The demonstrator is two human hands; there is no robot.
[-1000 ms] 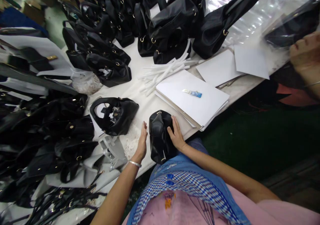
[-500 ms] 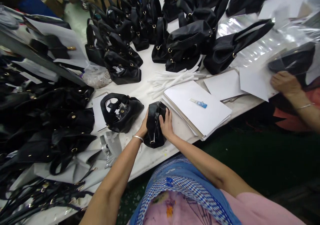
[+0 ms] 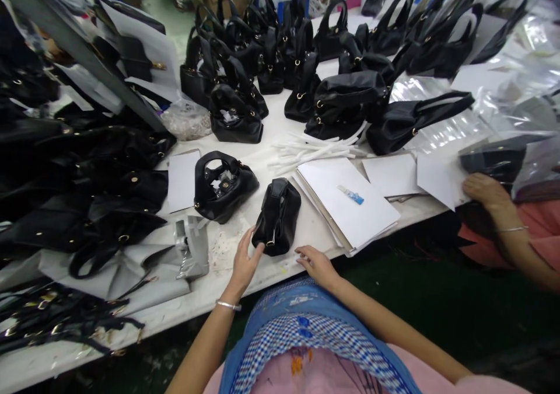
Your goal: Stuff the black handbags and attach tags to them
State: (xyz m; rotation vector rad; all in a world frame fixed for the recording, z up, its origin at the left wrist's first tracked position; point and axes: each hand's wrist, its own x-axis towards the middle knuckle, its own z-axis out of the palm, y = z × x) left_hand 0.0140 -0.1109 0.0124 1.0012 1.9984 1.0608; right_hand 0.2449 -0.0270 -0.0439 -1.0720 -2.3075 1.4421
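In front of me on the white table sits a small black handbag [image 3: 280, 216] with a metal ring at its near end. My left hand [image 3: 245, 261] is at its near left corner, fingers apart, the fingertips against or very close to the bag. To the right of the bag, my right hand [image 3: 318, 265] hovers by the table edge, holding nothing, its fingers loosely bent and apart. Just left of the bag stands another black handbag [image 3: 225, 189], its handle up and clear wrapping showing inside.
Right of the bag lies a stack of white sheets [image 3: 350, 201] with a blue cutter knife [image 3: 351, 194] on it. Behind are white strips [image 3: 317, 149] and several black handbags [image 3: 345, 105]. Black bags [image 3: 87, 178] pile up at left. A co-worker's hand [image 3: 487, 192] is at the right.
Both hands have released their hold around the small bag. My right hand has drawn back toward the table edge, and my left has slid to the near corner. The view has shifted.
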